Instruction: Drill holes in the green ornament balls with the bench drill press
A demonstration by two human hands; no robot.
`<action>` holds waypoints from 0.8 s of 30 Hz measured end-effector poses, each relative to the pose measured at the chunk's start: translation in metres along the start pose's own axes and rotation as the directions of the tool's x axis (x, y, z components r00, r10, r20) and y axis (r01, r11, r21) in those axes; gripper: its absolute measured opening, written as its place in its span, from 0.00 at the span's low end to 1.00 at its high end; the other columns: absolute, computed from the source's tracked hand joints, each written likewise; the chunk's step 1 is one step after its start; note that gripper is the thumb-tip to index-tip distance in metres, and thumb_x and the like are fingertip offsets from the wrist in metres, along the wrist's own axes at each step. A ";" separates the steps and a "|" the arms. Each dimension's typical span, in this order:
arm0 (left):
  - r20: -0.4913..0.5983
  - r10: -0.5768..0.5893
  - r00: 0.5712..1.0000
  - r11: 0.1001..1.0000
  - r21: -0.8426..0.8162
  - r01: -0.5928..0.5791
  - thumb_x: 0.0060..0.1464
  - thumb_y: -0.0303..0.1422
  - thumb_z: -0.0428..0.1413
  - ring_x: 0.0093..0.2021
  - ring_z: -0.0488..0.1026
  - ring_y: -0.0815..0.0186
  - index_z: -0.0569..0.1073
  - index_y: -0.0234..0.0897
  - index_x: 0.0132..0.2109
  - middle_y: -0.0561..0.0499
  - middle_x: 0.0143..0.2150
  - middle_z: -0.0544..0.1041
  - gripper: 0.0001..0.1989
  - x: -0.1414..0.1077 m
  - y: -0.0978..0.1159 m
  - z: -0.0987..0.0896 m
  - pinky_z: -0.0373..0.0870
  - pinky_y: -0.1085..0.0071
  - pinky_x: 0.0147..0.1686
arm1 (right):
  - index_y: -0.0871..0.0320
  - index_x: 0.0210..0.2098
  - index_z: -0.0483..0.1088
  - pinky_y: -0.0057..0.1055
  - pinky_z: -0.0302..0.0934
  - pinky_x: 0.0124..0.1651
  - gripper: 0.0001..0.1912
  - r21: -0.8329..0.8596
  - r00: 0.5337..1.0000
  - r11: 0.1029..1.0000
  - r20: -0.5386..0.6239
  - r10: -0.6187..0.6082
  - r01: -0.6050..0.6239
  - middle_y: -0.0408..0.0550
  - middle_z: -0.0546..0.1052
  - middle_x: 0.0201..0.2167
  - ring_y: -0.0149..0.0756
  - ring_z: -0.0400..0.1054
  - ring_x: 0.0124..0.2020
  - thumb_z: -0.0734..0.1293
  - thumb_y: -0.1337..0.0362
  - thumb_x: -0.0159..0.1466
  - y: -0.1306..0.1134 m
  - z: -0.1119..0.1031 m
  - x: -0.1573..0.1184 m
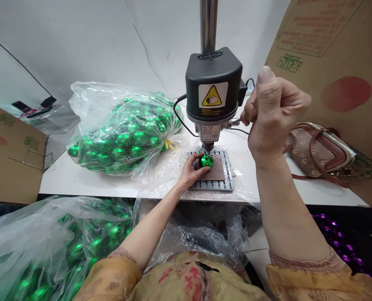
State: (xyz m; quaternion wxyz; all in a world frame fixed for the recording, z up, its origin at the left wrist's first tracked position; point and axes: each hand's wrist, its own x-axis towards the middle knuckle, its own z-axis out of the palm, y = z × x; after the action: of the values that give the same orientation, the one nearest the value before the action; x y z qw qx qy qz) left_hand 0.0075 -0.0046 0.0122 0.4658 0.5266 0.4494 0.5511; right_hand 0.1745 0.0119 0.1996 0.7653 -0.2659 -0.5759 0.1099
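Right hand (269, 115): curled beside drill (214, 79); cannot tell if gripping. Left hand (191, 172): pinching ball (207, 160) beneath chuck (208, 146).

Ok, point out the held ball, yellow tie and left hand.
Held ball (207, 160): head view, shiny green middle.
Yellow tie (167, 144): head view, its middle.
Left hand (190, 172): head view, near thumb's base.

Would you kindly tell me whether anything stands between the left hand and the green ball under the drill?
Nothing visible does: the left hand grips the green ball directly, over the brown pad beneath the drill.
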 end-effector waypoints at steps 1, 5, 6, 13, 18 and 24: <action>0.003 0.013 1.000 1.000 0.012 -0.013 0.36 0.29 0.74 0.61 0.67 0.52 0.79 0.39 0.47 0.46 0.48 0.77 0.27 -0.001 0.001 0.001 0.57 0.60 0.64 | 0.55 0.19 0.50 0.30 0.47 0.22 0.26 0.011 1.000 1.000 -0.003 0.012 -0.012 0.39 0.53 0.15 0.21 0.46 0.16 0.58 0.48 0.66 0.000 0.000 0.000; 0.063 0.056 0.996 0.998 0.035 -0.058 0.38 0.29 0.73 0.66 0.61 0.51 0.78 0.41 0.48 0.46 0.52 0.75 0.26 -0.003 0.001 0.005 0.54 0.59 0.66 | 0.55 0.18 0.50 0.30 0.48 0.23 0.26 0.050 0.999 0.998 -0.013 0.030 -0.029 0.38 0.53 0.15 0.21 0.46 0.17 0.60 0.49 0.66 -0.001 0.001 0.000; 0.077 0.051 0.996 0.998 0.028 -0.053 0.38 0.30 0.73 0.64 0.65 0.51 0.77 0.41 0.48 0.46 0.52 0.75 0.27 -0.003 0.000 0.005 0.56 0.60 0.65 | 0.55 0.18 0.50 0.30 0.47 0.23 0.26 0.052 1.000 0.998 -0.012 0.026 -0.025 0.38 0.52 0.15 0.21 0.46 0.16 0.60 0.50 0.66 -0.002 0.001 0.001; 0.119 0.085 0.989 0.990 0.103 -0.098 0.44 0.35 0.71 0.51 0.72 0.58 0.74 0.40 0.51 0.48 0.48 0.77 0.26 -0.002 -0.008 0.005 0.64 0.63 0.57 | 0.56 0.16 0.52 0.30 0.43 0.21 0.25 0.041 0.998 0.999 -0.055 -0.003 0.005 0.38 0.53 0.14 0.20 0.48 0.16 0.62 0.57 0.66 -0.005 0.000 -0.007; 0.104 0.060 0.993 0.997 0.032 -0.063 0.41 0.34 0.73 0.52 0.72 0.57 0.75 0.40 0.50 0.48 0.48 0.77 0.27 -0.003 -0.006 0.006 0.64 0.63 0.58 | 0.58 0.15 0.49 0.30 0.42 0.21 0.27 0.034 0.989 0.999 -0.149 -0.016 0.021 0.38 0.49 0.13 0.20 0.47 0.15 0.63 0.58 0.66 -0.002 -0.002 -0.027; 0.081 -0.003 0.997 0.997 -0.071 0.009 0.37 0.29 0.74 0.53 0.71 0.59 0.77 0.39 0.48 0.48 0.47 0.76 0.28 -0.003 -0.004 0.008 0.62 0.65 0.59 | 0.58 0.14 0.48 0.33 0.42 0.21 0.28 0.051 0.985 0.998 -0.170 -0.033 0.042 0.38 0.50 0.13 0.21 0.46 0.16 0.64 0.57 0.65 0.005 -0.006 -0.040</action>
State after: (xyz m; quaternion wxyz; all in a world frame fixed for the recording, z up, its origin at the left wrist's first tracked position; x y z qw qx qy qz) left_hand 0.0153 -0.0067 0.0084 0.5037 0.5302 0.4119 0.5437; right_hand 0.1687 -0.0049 0.1628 0.8201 -0.2424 -0.5108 0.0880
